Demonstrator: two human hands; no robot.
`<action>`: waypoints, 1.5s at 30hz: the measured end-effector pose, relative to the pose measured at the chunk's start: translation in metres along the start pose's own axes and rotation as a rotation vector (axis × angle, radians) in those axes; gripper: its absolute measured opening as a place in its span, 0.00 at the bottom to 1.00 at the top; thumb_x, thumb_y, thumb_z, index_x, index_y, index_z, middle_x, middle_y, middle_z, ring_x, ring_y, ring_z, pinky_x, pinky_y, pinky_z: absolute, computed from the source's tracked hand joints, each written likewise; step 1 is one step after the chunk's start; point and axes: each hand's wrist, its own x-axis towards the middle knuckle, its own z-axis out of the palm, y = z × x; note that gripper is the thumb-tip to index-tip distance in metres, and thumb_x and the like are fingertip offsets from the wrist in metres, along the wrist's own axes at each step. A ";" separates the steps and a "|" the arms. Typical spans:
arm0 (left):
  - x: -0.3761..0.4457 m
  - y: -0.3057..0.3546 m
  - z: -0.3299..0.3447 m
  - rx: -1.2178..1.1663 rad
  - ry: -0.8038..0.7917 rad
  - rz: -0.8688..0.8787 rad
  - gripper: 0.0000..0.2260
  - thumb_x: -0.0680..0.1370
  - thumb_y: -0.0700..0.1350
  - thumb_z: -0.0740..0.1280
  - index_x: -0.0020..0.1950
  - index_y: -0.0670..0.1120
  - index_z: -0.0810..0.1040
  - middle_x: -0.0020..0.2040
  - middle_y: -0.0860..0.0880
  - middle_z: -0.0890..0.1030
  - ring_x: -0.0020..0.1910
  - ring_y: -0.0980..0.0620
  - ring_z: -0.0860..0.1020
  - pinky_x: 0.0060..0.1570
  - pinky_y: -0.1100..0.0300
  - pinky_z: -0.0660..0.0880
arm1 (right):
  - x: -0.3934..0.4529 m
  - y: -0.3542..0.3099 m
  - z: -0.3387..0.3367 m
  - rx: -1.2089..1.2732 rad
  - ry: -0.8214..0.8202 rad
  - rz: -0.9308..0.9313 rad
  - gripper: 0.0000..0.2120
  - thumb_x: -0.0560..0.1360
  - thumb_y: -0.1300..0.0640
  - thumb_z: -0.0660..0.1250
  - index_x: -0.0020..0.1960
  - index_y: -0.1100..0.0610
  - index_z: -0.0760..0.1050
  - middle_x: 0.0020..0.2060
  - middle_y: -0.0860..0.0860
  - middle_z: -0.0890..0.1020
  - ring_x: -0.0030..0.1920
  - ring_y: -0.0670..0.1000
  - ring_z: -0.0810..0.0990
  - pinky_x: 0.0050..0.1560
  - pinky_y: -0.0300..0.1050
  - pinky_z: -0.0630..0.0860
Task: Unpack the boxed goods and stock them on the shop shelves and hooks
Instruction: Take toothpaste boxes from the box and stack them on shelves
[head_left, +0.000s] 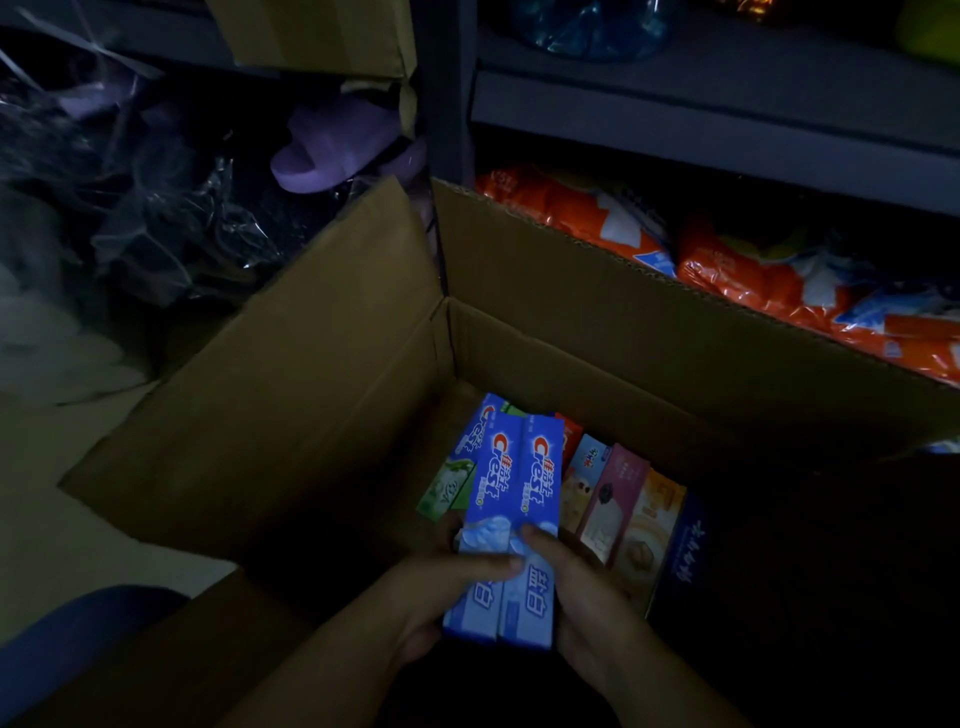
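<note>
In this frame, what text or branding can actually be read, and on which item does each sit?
"Crest": on both blue toothpaste boxes the left hand and right hand hold side by side.
"盐白": lower end of those same boxes.
Third blue box behind them: only partial logo letters show.
Pastel boxes, dark blue box, orange packs: print too blurred to read.

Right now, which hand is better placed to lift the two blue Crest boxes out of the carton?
Probably the left hand: it wraps under both Crest boxes, thumb across them. The right hand only steadies their side.
</note>
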 end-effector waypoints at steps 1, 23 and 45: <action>-0.001 -0.004 0.001 0.008 0.005 0.002 0.24 0.68 0.28 0.72 0.62 0.39 0.73 0.52 0.37 0.83 0.50 0.37 0.82 0.42 0.51 0.81 | -0.001 0.004 -0.001 0.008 0.007 0.023 0.11 0.78 0.57 0.64 0.58 0.58 0.76 0.50 0.60 0.84 0.48 0.63 0.83 0.50 0.58 0.79; 0.002 -0.020 -0.012 0.085 -0.053 0.008 0.26 0.70 0.29 0.71 0.66 0.43 0.69 0.53 0.39 0.83 0.47 0.42 0.83 0.39 0.55 0.81 | 0.000 0.031 -0.005 -0.052 0.055 -0.141 0.14 0.73 0.64 0.70 0.59 0.59 0.76 0.45 0.54 0.86 0.43 0.55 0.85 0.39 0.48 0.81; 0.011 -0.013 -0.033 0.118 0.277 0.018 0.31 0.63 0.32 0.76 0.65 0.42 0.71 0.51 0.38 0.82 0.46 0.39 0.82 0.41 0.47 0.79 | 0.014 0.034 -0.062 -0.313 0.425 -0.087 0.05 0.78 0.54 0.63 0.45 0.47 0.75 0.51 0.52 0.80 0.52 0.54 0.79 0.55 0.52 0.77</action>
